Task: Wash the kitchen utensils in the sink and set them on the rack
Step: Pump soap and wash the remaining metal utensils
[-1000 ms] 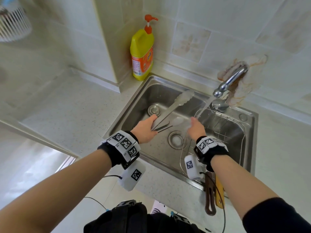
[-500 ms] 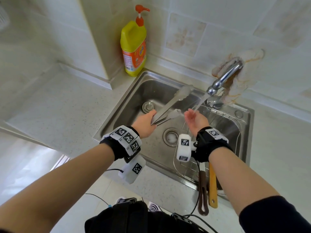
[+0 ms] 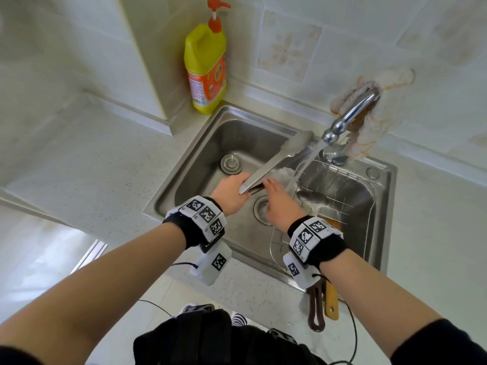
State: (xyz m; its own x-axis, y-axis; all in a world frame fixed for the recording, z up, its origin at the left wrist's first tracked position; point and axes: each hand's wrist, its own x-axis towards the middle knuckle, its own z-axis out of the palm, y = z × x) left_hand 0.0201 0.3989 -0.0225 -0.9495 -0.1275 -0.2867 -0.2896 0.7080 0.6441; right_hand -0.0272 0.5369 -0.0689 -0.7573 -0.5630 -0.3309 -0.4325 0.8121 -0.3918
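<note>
Steel tongs (image 3: 274,164) over sink (image 3: 200,143), left hand (image 3: 232,192) clamped on their near end, right hand (image 3: 280,204) open, touching them; best rub arms under faucet (image 3: 347,118) stream, then rack (image 3: 342,185).

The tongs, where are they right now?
Over the sink, left of the faucet: the left hand holds the tongs, tips near the running water.

Both bare forearms are reaching forward and slightly inward, each wrist wearing a black band with checkered marker tags. The left hand (image 3: 231,194) is curling its fingers (image 3: 243,177) tight in a grip. The right hand (image 3: 279,202) is hovering just beside it, palm down, fingers loosely spread, gripping nothing.
</note>
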